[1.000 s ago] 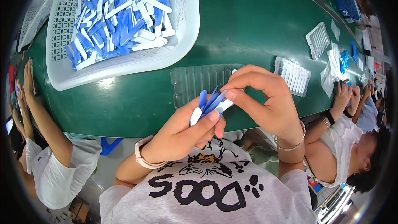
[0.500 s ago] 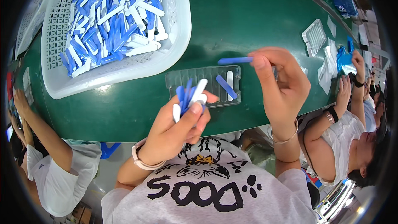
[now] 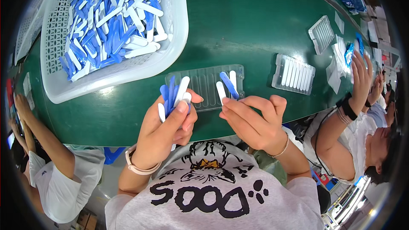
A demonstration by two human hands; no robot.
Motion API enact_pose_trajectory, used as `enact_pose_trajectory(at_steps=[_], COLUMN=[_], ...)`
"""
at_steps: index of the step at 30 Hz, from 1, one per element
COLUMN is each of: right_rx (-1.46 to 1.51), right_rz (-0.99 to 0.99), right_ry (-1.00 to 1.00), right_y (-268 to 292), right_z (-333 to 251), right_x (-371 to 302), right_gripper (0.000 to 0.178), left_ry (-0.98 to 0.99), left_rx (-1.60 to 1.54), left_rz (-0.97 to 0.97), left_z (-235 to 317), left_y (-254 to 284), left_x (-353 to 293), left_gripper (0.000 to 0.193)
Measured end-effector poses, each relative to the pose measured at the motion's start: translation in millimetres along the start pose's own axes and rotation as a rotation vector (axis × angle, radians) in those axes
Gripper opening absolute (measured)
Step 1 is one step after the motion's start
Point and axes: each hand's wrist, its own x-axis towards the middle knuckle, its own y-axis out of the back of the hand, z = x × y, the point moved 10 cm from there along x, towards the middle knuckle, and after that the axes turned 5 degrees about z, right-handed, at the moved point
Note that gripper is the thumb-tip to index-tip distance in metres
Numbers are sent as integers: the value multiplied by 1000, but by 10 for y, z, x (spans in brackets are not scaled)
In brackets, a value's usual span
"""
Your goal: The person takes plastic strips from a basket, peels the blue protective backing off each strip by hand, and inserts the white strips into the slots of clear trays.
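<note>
My left hand point(image 3: 164, 123) is closed round a fanned bunch of flat, round-ended blue and white strips point(image 3: 180, 88), held over the left end of a clear slotted tray point(image 3: 204, 71). At the tray's right part, my right hand point(image 3: 257, 121) pinches the lower end of a white strip point(image 3: 220, 89) between thumb and fingers. Beside that strip a blue strip point(image 3: 227, 81) leans at a slant, its lower end by my fingertips. Just right of it, another white strip point(image 3: 233, 79) stands along a slot. Several middle slots hold nothing.
A white perforated basket point(image 3: 181, 25) heaped with blue and white strips stands at the far left. To the right are a second tray with white strips point(image 3: 294, 73) and a farther tray point(image 3: 321, 34). White sheets and a blue packet point(image 3: 349, 54) lie near a co-worker's hand point(image 3: 361, 74).
My right hand has moved left and down to the tray; the raised blue strip is gone from view there, and a white one is at its fingertips. My left hand has shifted slightly left.
</note>
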Motion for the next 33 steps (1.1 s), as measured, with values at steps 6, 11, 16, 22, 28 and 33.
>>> enact_pose_trajectory(at_steps=[6,11,16,22,28,33], right_rx=[-18,60,40,-6,274,239], right_rz=[-39,-128,-234,-71,35,-157], right_ry=[-63,-180,-177,-37,-299,-365], right_y=[-90,-90,-32,47,198,-180], right_z=[38,150,343,235,456,636], right_x=[14,118,59,-114,128,368], right_gripper=[28,34,40,22,15,9], left_ry=[-6,12,10,30,103,86], left_rx=[35,39,90,93,51,70], left_rz=[50,31,54,18,-16,-8], left_z=[-30,-23,-8,22,-68,-18], left_y=[19,-12,13,-18,-25,11], left_x=[-19,-11,-14,-12,-3,-1], left_gripper=[25,24,24,23,23,24])
